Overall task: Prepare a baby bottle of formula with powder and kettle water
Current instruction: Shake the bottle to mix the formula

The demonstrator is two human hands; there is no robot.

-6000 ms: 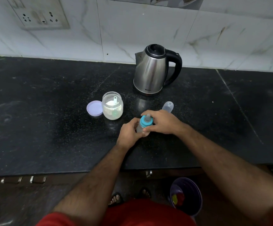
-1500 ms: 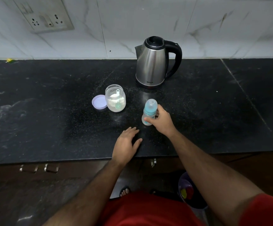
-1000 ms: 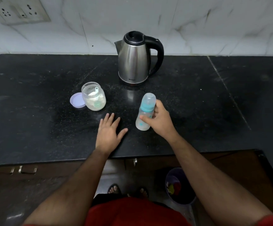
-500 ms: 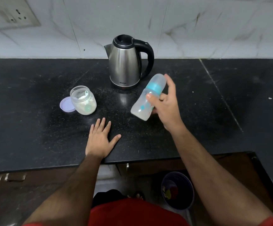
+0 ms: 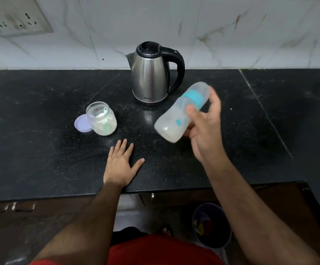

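We see the right hand wrapped around the bottle, thumb across its front and fingers behind, holding it clear of the counter. The bottle is tilted, its capped end up and away toward the kettle, its base down and to the left. A teal collar rings it below the clear cap, and pale, cloudy liquid sits in the lower end. The picture blurs around the cap and fingertips.

The left hand grips nothing: it lies flat, palm down, fingers spread, near the counter's front edge, left of the bottle.

The steel kettle stands upright toward the counter's back edge, close to the tiled wall, its black handle to the right and lid shut. It is just behind the bottle's raised end, though we cannot tell how far apart they are in depth.

To the left, roughly midway between front and back edges, we see 1 open jar holding white powder and a scoop. Its lilac lid lies flat on the counter, touching the jar's left side.

A socket plate sits on the wall at the upper left. Below the front edge, a dark bin stands on the floor.
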